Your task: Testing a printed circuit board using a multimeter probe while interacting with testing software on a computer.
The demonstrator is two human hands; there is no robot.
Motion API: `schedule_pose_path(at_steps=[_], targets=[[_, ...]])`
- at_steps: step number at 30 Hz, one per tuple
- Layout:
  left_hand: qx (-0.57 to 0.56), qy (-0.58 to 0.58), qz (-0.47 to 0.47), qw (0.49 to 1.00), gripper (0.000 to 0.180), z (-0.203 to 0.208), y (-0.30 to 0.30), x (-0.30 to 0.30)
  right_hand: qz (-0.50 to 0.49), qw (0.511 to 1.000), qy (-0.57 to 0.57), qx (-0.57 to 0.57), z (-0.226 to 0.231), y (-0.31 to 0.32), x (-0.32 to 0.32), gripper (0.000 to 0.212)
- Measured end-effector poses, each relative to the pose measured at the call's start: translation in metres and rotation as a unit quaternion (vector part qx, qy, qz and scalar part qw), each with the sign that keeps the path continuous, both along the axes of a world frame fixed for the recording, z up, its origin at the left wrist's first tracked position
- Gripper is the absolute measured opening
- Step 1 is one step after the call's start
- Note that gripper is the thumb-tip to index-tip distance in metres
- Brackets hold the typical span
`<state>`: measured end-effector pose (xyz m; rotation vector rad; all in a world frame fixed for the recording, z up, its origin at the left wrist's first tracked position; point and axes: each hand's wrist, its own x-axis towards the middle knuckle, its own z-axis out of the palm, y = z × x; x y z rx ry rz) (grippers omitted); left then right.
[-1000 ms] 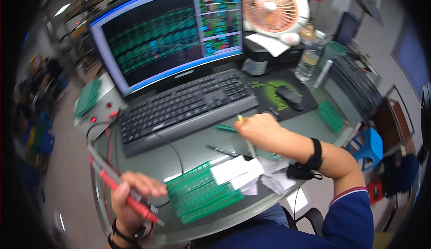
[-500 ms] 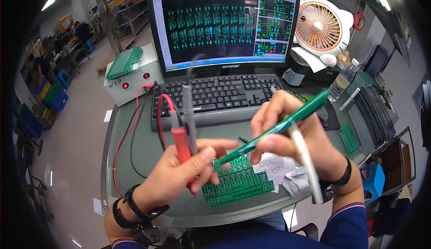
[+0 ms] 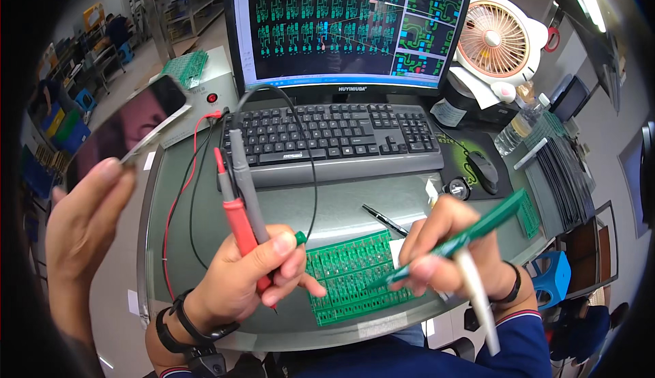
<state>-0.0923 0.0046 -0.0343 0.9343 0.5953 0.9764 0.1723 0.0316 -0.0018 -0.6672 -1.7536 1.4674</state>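
Note:
My left hand [image 3: 249, 269] is closed around a red test probe [image 3: 239, 224] and a grey test probe [image 3: 245, 180], and pinches a small green cap [image 3: 300, 238] at its fingertips. My right hand [image 3: 460, 245] grips a green marker pen [image 3: 492, 217], its narrow end pointing down-left over the circuit board panel. A white stick-like tool [image 3: 477, 296] hangs from the same hand, its kind unclear. The green circuit board panel [image 3: 355, 296] lies flat on the table between my hands, its right edge partly behind my right hand.
Another person's hand [image 3: 85, 228] holds a phone [image 3: 126, 129] at the left. Beyond the panel are a black pen [image 3: 384, 220], keyboard [image 3: 321, 139], monitor [image 3: 327, 30] and mouse [image 3: 483, 171]. A bottle [image 3: 522, 129] and fan [image 3: 492, 37] stand right. Probe leads [image 3: 185, 197] cross the table's left side.
My hands have moved apart; the green cap has come off the marker and stays in my left hand. The other person's hand with the phone has entered at the left.

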Motion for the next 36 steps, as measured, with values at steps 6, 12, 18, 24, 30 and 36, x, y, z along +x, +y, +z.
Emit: schedule_pose_path(at_steps=[6, 12, 18, 24, 30, 36], targets=[[-0.002, 0.066, -0.011, 0.998, 0.04, -0.007, -0.001, 0.003, -0.002, 0.988, -0.075, 0.132, -0.032, -0.003, 0.001, 0.018], [-0.019, 0.069, -0.024, 0.997, 0.04, -0.012, 0.0, 0.004, -0.009, 0.98, -0.088, 0.178, -0.035, -0.003, -0.001, 0.02], [-0.015, 0.068, -0.006, 0.998, 0.042, -0.006, -0.003, 0.004, -0.009, 0.974, -0.11, 0.199, -0.033, -0.003, -0.005, 0.02], [-0.016, 0.067, -0.005, 0.998, 0.041, -0.005, -0.002, 0.001, -0.013, 0.971, -0.087, 0.221, -0.034, -0.001, -0.008, 0.021], [-0.026, 0.057, -0.033, 0.997, 0.036, -0.009, -0.001, 0.0, 0.0, 0.968, -0.118, 0.222, -0.034, -0.001, -0.003, 0.02], [-0.029, 0.076, -0.041, 0.996, 0.037, -0.004, -0.002, 0.002, 0.023, 0.98, -0.101, 0.172, -0.033, 0.001, 0.002, 0.023]])
